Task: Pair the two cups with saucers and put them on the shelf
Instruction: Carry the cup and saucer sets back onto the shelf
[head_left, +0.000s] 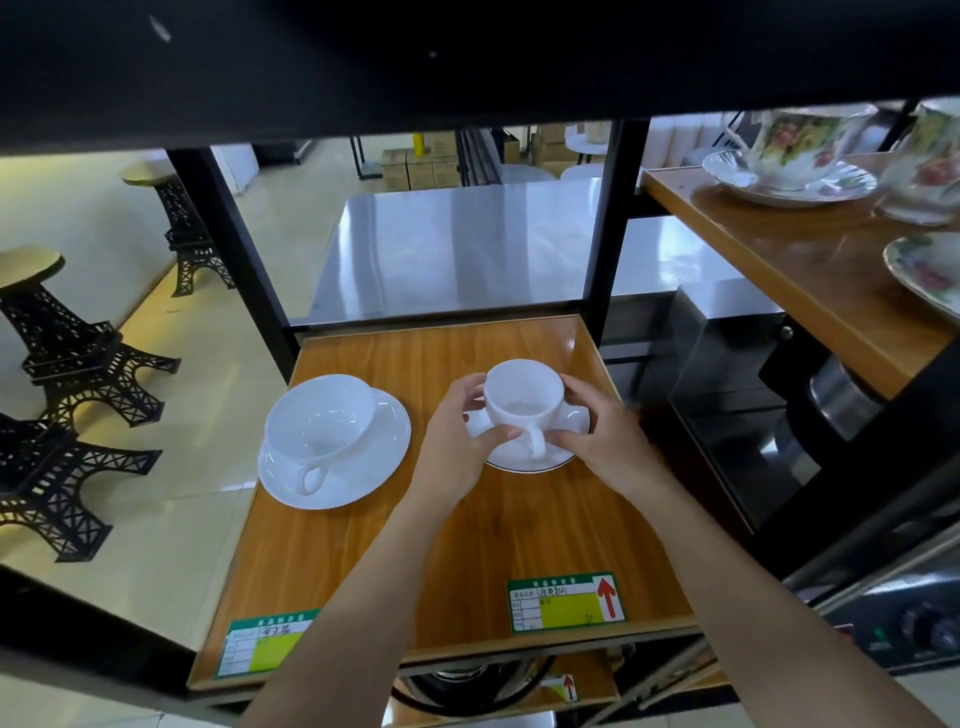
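Observation:
On the wooden shelf (467, 545) a wide white cup (319, 426) rests on a large white saucer (387, 447) at the left, handle toward me. To the right, a smaller white cup (522, 402) sits on a small dark-rimmed saucer (530, 460). My left hand (457, 441) grips the left edge of that saucer, thumb by the cup's handle. My right hand (602, 436) holds the saucer's right edge, fingers touching the cup. The saucer looks level, at or just above the shelf.
Black posts (608, 223) stand at the shelf's back corners and a dark board (467, 62) hangs overhead. At right, a higher wooden shelf (810, 270) carries floral cups and plates. Steel appliances (737, 374) sit below it. Tower-shaped black stools (78, 358) stand left.

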